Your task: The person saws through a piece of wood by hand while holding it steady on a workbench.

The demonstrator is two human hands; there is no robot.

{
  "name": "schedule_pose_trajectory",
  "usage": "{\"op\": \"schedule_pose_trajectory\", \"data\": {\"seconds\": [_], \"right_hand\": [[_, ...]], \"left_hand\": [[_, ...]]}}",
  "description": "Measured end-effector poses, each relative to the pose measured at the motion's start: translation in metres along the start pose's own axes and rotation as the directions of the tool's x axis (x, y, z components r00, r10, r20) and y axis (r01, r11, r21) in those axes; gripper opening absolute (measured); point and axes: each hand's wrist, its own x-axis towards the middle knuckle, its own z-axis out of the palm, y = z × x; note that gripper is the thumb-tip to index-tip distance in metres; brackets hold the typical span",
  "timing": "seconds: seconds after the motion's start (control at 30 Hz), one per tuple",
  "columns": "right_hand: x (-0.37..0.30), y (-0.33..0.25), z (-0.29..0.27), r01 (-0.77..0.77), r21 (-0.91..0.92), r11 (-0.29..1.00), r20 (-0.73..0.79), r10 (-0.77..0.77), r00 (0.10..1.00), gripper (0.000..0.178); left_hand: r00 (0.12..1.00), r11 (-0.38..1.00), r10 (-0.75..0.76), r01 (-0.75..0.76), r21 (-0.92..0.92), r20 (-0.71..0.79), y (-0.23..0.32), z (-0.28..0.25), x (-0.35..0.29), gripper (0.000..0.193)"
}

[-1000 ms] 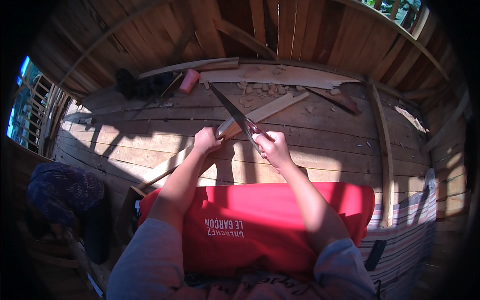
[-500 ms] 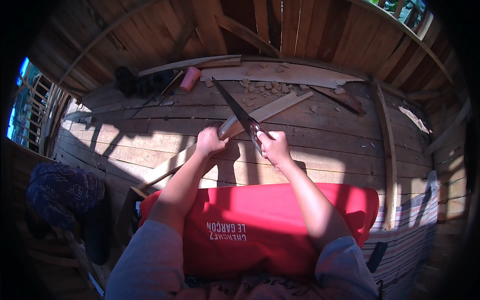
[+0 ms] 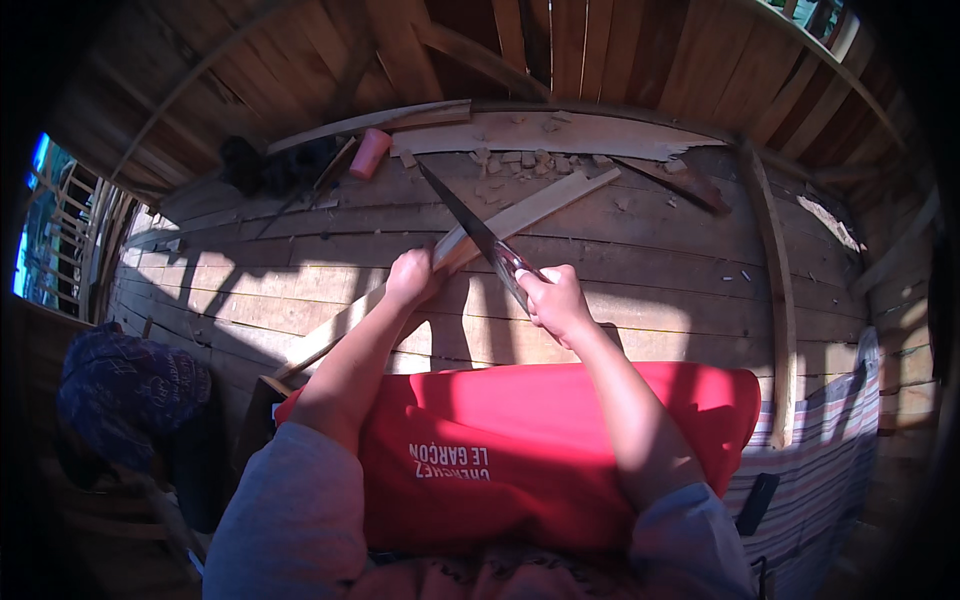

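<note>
A long pale wooden slat (image 3: pixel 540 205) lies slanted across the plank floor (image 3: pixel 650 270), from lower left to upper right. My left hand (image 3: pixel 412 276) grips it near its middle and holds it down. My right hand (image 3: pixel 553 300) is closed on the handle of a hand saw (image 3: pixel 465 217), whose dark blade runs up and left across the slat just past my left hand. Red cloth (image 3: pixel 520 450) covers my lap below both forearms.
Several small wood offcuts (image 3: pixel 520 160) lie by a wide pale board (image 3: pixel 560 133) at the back. A pink cylinder (image 3: pixel 369 154) and dark bundle (image 3: pixel 265 165) sit back left. A thin batten (image 3: pixel 775 300) runs along the right; a blue patterned bag (image 3: pixel 130 395) at left.
The saw blade has shifted slightly along the slat with my right hand; my left hand keeps its grip in the same place.
</note>
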Motion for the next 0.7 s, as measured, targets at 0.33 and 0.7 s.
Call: {"op": "schedule_pose_trajectory", "data": {"seconds": [0.33, 0.7], "right_hand": [[0.005, -0.025, -0.01, -0.066, 0.04, 0.997, -0.006, 0.066, 0.998, 0.038], [0.018, -0.016, 0.027, 0.197, -0.356, 0.914, -0.01, -0.215, 0.977, 0.047]], "left_hand": [[0.997, 0.992, -0.048, 0.041, -0.116, -0.064, 0.008, -0.001, 0.006, 0.044], [0.997, 0.998, -0.068, 0.069, 0.015, -0.036, 0.007, -0.001, 0.011, 0.042]]}}
